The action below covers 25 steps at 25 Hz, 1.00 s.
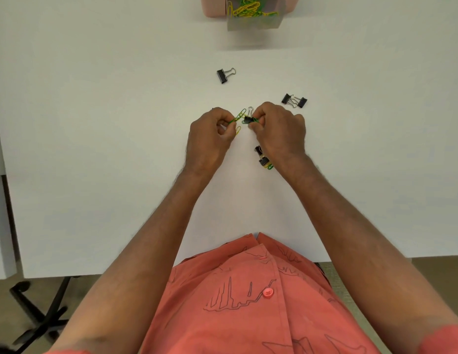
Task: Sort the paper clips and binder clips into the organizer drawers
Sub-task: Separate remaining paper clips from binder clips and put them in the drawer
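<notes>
My left hand point(212, 139) pinches a tangle of green and yellow paper clips point(238, 118) just above the white table. My right hand point(279, 129) grips a black binder clip point(248, 119) that is caught in the same tangle. One black binder clip point(224, 75) lies alone farther back. Two more binder clips point(294, 100) lie together at the right. Under my right wrist sit binder clips point(261, 155) mixed with a few paper clips. The pink organizer point(215, 6) stands at the far edge, its clear drawer point(253, 17) pulled out and holding several paper clips.
The white table point(120, 123) stretches wide on both sides of my hands. Its near edge meets my coral shirt point(248, 290). A black chair base point(41, 315) stands on the floor at lower left.
</notes>
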Motion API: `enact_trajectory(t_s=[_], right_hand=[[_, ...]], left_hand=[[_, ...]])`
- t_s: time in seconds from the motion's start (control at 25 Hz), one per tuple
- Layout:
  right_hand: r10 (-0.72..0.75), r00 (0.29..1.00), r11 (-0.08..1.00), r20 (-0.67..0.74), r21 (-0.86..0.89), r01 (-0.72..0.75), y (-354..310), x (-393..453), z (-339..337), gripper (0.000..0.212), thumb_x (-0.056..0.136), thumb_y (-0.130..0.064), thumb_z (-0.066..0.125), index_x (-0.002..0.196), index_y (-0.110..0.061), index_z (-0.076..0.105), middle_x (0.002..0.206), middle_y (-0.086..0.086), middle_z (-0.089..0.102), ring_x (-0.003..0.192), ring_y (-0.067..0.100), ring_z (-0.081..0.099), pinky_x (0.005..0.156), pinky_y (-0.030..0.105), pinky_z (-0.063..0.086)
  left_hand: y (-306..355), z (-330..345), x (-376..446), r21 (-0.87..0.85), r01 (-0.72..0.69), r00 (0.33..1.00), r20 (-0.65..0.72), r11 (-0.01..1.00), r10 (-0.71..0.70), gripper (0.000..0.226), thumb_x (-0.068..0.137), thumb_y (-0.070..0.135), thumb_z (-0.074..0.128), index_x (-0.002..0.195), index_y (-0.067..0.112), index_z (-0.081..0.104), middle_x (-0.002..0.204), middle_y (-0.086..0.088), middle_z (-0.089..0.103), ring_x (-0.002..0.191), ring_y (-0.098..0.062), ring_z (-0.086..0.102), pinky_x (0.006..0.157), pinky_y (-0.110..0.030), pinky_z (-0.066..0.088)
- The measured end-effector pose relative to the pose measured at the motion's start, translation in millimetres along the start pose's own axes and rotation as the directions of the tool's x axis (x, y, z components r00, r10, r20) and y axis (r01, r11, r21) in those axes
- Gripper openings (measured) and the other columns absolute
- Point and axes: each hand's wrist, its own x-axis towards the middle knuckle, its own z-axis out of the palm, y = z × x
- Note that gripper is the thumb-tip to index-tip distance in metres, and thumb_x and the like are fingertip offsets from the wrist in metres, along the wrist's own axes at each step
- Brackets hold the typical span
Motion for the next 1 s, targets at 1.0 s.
enact_trajectory(t_s=[1.0], right_hand=[[-0.014,0.961,0.994,0.277,-0.096,0.042,14,4,-29,0.013,0.093,-0.018,0.061,0.105,-0.018,0.064,0.109,0.001,0.063,0.095,0.026,0.062,0.078,0.034,0.047]], left_hand=[[114,-22,156,0.571,-0.255,0.932,-0.070,0.780,0.356,0.024,0.091,0.020,0.056,0.099,0.021,0.078,0.102,-0.002,0.072,0.093,-0.028,0.066,0.075,-0.041,0.057]])
